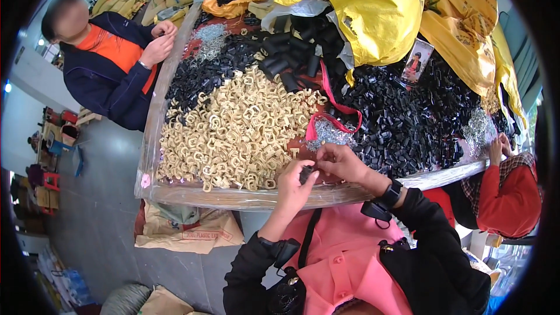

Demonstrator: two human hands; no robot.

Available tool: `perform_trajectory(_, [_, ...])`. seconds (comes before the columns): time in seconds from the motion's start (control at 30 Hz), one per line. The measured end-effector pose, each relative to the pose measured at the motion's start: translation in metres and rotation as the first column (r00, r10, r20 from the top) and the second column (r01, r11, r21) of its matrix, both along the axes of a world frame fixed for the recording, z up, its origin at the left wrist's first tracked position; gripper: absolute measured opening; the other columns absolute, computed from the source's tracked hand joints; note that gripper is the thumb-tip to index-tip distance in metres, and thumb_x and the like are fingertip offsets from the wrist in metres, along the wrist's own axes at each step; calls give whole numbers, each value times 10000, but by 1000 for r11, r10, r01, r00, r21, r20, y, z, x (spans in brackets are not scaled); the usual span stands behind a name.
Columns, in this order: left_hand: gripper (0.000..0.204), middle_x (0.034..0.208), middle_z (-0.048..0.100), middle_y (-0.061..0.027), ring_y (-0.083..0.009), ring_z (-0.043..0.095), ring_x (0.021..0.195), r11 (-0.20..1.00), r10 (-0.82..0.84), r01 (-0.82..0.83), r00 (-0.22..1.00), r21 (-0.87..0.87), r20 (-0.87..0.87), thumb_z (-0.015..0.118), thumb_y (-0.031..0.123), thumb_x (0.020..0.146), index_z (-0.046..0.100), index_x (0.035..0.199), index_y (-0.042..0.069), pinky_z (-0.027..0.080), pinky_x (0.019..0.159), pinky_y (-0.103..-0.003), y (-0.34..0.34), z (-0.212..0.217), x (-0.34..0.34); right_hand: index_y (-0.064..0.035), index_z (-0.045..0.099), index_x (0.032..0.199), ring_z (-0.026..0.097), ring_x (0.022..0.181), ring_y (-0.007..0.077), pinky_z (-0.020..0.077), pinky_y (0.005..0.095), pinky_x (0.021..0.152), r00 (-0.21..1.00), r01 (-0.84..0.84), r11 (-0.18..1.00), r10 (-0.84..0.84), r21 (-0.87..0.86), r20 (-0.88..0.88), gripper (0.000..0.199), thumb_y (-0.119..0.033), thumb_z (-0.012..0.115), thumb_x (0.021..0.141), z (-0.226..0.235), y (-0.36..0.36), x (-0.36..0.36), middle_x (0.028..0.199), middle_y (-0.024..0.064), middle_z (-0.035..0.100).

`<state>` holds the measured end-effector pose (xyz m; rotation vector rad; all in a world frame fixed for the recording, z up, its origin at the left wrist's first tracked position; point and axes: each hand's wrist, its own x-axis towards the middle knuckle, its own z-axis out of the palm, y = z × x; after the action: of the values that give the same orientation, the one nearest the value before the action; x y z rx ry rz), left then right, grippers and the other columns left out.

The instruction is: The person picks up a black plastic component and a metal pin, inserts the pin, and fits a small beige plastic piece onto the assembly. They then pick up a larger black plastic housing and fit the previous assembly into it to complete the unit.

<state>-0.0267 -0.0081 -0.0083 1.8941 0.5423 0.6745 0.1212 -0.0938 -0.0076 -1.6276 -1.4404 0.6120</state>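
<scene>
My left hand (293, 189) is closed around a small black plastic part (305, 174) above the table's near edge. Just beside it, the fingertips of my right hand (345, 164) are pinched together close to that part; what they hold, if anything, is too small to make out. A large heap of cream-coloured plastic rings (239, 128) lies to the left of my hands. Beyond the right hand sits a little pile of small silvery metal pieces (329, 132). To the right spreads a wide heap of small black plastic parts (402, 134).
A red strap (331, 102) loops over the piles, near black cylinders (286, 52). Yellow sacks (379, 14) and a phone (417, 61) stand farther back. One person (114, 70) works at the left side, another (507, 198) at the right. Plastic film covers the table edge (233, 196).
</scene>
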Motion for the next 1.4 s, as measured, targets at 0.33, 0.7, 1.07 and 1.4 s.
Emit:
perform_trajectory(0.33, [164, 772, 563, -110, -258, 569, 683, 971, -77, 48, 991, 235, 112, 620, 30, 698, 563, 852, 28, 454, 590, -313, -14, 8, 25, -59, 518, 875, 525, 577, 47, 424, 171, 492, 421, 87, 960, -277, -265, -864, 88, -64, 574, 807, 13, -29, -1, 706, -12, 563])
perform_trajectory(0.7, [87, 704, 571, -45, -123, 552, 614, 988, -156, 156, 988, -13, 13, 612, 35, 732, 569, 805, 14, 436, 544, -263, 2, 16, 20, -42, 509, 865, 540, 605, 58, 414, 186, 481, 832, 139, 990, -124, -13, -541, 88, -62, 569, 804, 20, -25, -3, 731, -8, 563])
perform_trajectory(1.07, [22, 648, 547, -8, -53, 492, 563, 966, -87, 87, 996, -244, 8, 576, 56, 783, 577, 790, 35, 390, 508, -173, -4, 8, 28, -42, 522, 838, 512, 575, 76, 406, 190, 488, 545, 204, 962, -266, -182, -795, 63, -39, 563, 790, 17, -18, -3, 669, -12, 527])
perform_trajectory(1.4, [60, 700, 553, 9, -51, 489, 591, 918, -118, 184, 972, -350, 203, 610, 58, 768, 579, 809, 27, 397, 531, -190, -4, 2, 32, -34, 578, 837, 486, 563, 40, 393, 171, 516, 444, -70, 971, -174, -227, -879, 167, -186, 513, 861, 17, -30, 6, 658, -12, 548])
